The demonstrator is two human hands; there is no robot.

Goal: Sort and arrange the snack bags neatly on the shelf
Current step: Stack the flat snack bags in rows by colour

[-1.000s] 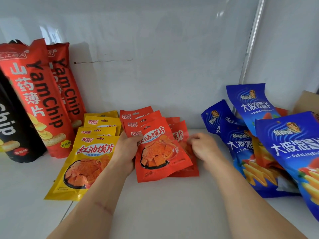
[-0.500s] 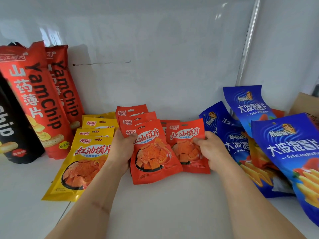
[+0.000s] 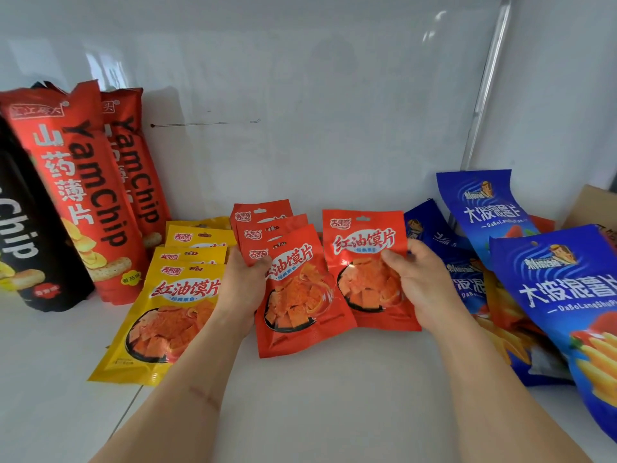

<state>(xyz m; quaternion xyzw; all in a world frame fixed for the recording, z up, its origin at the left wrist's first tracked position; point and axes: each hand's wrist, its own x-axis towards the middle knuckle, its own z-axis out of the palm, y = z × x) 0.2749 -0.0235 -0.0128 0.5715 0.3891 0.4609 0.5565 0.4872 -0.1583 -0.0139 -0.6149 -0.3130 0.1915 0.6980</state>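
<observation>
Right hand (image 3: 420, 282) pinches a red bag (image 3: 367, 262); left hand (image 3: 242, 285) grips the red stack (image 3: 293, 295).

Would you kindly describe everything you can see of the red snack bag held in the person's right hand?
The red snack bag is a flat, glossy pouch that looks like plastic film, sealed, with a hang slot at its top, white lettering and a picture of orange squares in a dark bowl. It faces the camera, nearly upright. The right hand pinches its right edge, thumb on the front. Its left edge sits beside, perhaps overlapping, the fanned red bags; whether its bottom rests on the shelf is unclear.
</observation>
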